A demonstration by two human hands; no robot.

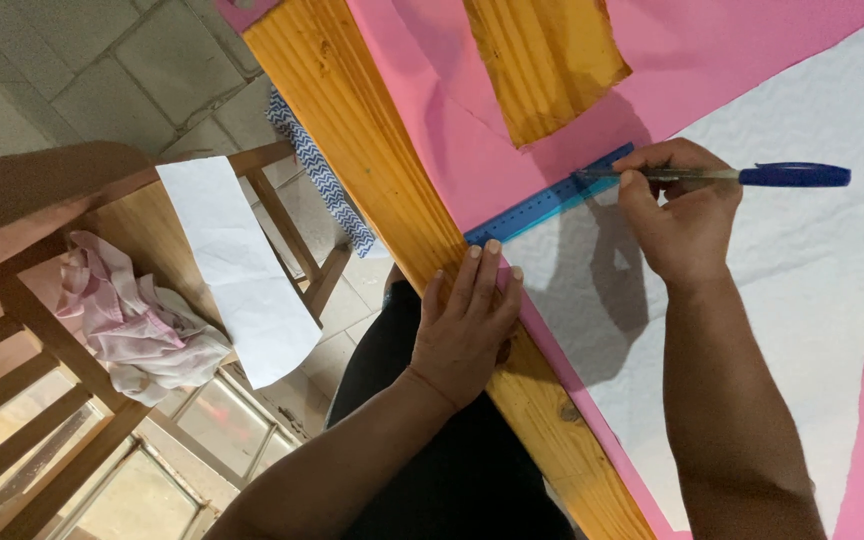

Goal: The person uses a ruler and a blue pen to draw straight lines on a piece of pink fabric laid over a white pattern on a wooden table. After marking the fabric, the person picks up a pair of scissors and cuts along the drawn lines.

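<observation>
Mid-line, by the look of it: right hand (pixel 682 215) gripped blue pen (pixel 752 176), tip against blue ruler (pixel 549 203) just left of the knuckles. Left hand (pixel 467 325) pressed flat, fingers open (steadying ruler's near end). Next, probably: steady stroke along ruler edge over white paper (pixel 782 290).

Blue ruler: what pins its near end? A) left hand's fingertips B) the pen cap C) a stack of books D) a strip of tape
A: the left hand lies flat with its fingertips on the near end of the blue ruler, while the right hand holds a pen at the far end.
</observation>
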